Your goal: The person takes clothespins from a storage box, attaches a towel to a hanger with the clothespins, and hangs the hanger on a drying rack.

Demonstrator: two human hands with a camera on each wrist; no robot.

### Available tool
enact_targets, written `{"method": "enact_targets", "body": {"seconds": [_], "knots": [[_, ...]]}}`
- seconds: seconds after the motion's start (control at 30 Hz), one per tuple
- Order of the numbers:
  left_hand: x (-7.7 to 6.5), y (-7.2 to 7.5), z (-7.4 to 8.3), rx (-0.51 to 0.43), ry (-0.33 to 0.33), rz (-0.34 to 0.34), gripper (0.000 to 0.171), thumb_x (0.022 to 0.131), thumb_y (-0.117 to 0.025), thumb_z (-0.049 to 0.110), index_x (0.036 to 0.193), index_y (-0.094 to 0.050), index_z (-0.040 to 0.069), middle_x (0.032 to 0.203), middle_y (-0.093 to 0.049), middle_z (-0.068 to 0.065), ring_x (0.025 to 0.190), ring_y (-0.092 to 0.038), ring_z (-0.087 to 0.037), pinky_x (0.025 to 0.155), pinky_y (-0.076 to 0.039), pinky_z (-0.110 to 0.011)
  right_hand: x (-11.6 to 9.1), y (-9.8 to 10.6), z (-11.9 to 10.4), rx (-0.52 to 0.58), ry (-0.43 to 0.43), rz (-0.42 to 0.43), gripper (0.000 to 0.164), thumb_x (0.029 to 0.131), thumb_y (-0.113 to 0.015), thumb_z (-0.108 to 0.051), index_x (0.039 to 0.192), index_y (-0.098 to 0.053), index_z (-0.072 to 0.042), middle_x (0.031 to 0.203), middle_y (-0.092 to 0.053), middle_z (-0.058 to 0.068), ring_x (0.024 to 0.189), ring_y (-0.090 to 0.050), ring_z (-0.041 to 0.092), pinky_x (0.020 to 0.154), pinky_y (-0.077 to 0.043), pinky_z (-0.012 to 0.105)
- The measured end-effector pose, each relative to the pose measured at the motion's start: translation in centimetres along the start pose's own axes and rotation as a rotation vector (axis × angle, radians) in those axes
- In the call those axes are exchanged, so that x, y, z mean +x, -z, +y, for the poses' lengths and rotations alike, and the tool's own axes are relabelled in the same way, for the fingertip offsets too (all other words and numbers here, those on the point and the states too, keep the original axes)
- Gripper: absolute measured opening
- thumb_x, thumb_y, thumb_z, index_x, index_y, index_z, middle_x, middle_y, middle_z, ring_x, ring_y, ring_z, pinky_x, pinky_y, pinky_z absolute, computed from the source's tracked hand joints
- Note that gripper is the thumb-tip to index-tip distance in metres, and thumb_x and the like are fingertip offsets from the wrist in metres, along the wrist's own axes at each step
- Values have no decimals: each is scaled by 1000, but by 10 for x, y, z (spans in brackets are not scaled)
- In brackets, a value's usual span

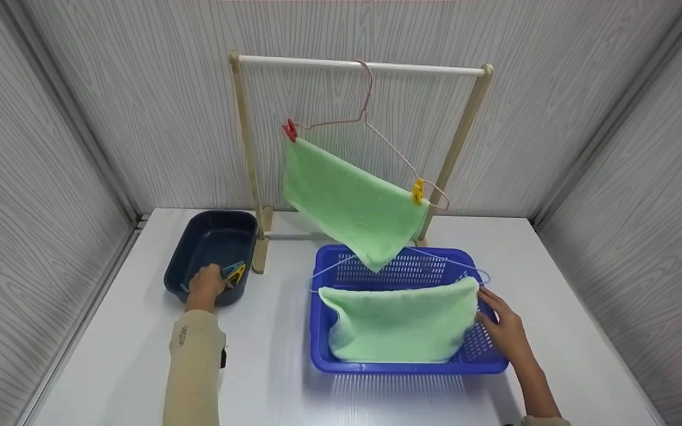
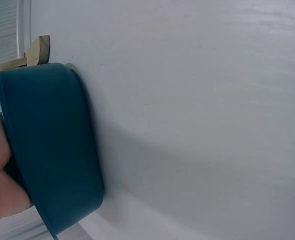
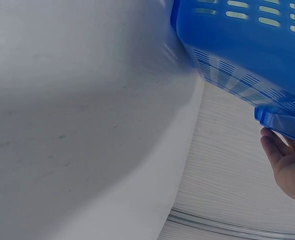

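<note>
In the head view my left hand point(image 1: 206, 284) reaches into a dark blue basin point(image 1: 178, 251) at the left, beside blue and yellow clothespins point(image 1: 235, 274). Its fingertips are hidden, so a grip on a clothespin cannot be made out. The left wrist view shows the basin's outer wall point(image 2: 47, 140) and part of that hand behind the rim. My right hand point(image 1: 505, 331) rests at the right rim of a blue basket point(image 1: 412, 368), fingers extended and touching the corner of a light green towel point(image 1: 403, 325). That towel is draped over a pale blue hanger point(image 1: 450, 260) in the basket.
Behind the basket stands a wooden rack with a white bar point(image 1: 311, 61). From it hangs a tilted pink hanger point(image 1: 369, 89), with another green towel point(image 1: 353, 201) held by a red clothespin point(image 1: 290, 129) and a yellow clothespin point(image 1: 417, 191). This towel's lower corner overhangs the basket.
</note>
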State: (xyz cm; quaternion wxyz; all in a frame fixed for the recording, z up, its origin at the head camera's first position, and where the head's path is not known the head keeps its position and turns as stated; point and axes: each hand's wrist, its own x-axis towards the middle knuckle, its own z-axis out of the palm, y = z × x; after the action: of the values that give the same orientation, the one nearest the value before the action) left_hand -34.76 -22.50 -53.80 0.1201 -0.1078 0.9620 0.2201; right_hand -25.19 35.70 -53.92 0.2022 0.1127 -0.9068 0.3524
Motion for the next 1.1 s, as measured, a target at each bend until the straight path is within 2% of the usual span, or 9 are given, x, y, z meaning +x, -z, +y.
{"method": "enact_targets", "body": {"seconds": [0.17,0.3,0.43,0.67,0.87,1.1], "knots": [[-1,1,-3,40,-13,20,27,88,-56,5,107,-55,-15,103,-57,-28,93,-54,-39,84,-41,-52,-1,-2,0,15,-11,-15,45,79,-65,9,122,-55,5,130,-49,18,119,-42,38,95,-32,48],[-4,5,-6,97,5,41,28,90,-53,6,108,-55,-16,109,-55,-32,104,-49,-45,91,-35,-57,-1,-3,-1,34,-17,-24,45,79,-64,10,123,-55,4,131,-48,18,120,-41,39,95,-32,48],[-10,9,-9,92,43,17,32,92,-49,6,112,-52,-18,114,-49,-36,111,-40,-49,92,-32,-59,-1,-2,-1,35,-10,-20,45,79,-65,10,123,-55,4,130,-48,18,119,-42,38,95,-32,48],[-18,16,-10,142,34,-6,35,93,-47,9,115,-49,-19,117,-47,-37,112,-38,-51,92,-32,-58,0,-1,-1,41,-17,-30,46,80,-64,9,124,-54,4,131,-47,17,119,-41,38,95,-32,48],[-21,19,-9,173,31,-34,36,93,-46,8,118,-48,-19,122,-43,-38,118,-31,-52,96,-27,-59,0,0,0,44,-25,-34,46,80,-64,9,124,-54,4,132,-47,17,120,-41,38,96,-32,48],[-21,18,-9,197,29,-19,31,93,-46,4,112,-51,-19,115,-49,-37,112,-39,-50,93,-31,-58,0,1,1,33,-36,-35,45,80,-64,8,124,-54,4,132,-47,18,120,-41,39,96,-32,50]]}}
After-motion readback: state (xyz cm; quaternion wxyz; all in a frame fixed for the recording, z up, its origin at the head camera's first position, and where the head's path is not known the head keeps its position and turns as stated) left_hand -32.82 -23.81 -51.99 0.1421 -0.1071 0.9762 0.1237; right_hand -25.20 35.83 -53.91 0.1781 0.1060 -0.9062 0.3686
